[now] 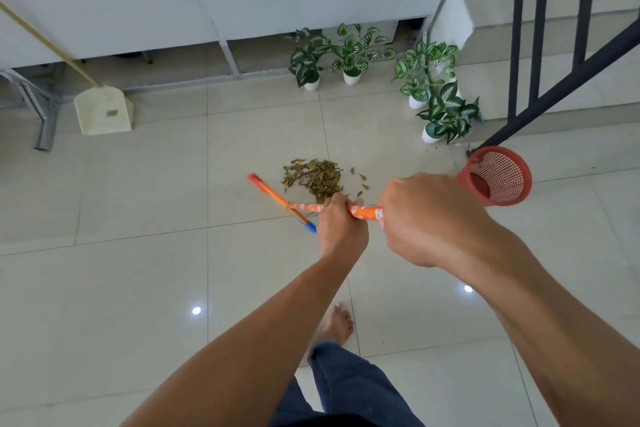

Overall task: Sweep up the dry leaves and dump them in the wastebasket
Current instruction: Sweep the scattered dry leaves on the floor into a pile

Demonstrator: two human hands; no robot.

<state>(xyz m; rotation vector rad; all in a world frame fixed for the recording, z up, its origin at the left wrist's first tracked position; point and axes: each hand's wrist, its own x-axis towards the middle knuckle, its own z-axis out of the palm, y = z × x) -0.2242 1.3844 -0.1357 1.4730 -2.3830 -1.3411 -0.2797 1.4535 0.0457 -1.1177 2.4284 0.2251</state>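
Observation:
A pile of dry brown leaves (313, 177) lies on the tiled floor in the middle, with a few loose leaves to its right. Both hands grip an orange patterned broom handle (365, 211). My left hand (341, 227) holds it lower down, my right hand (426, 218) higher up near its end. The broom's head (277, 199), orange with a red tip and a blue tip, sits just left of the pile. A red mesh wastebasket (498, 175) stands at the right, beyond my right hand.
A cream dustpan (104, 111) with a long wooden handle leans at the back left. Several potted plants (349, 55) in white pots line the wall and the stair foot. A dark stair railing (554, 87) rises at right. My bare foot (337, 324) is below.

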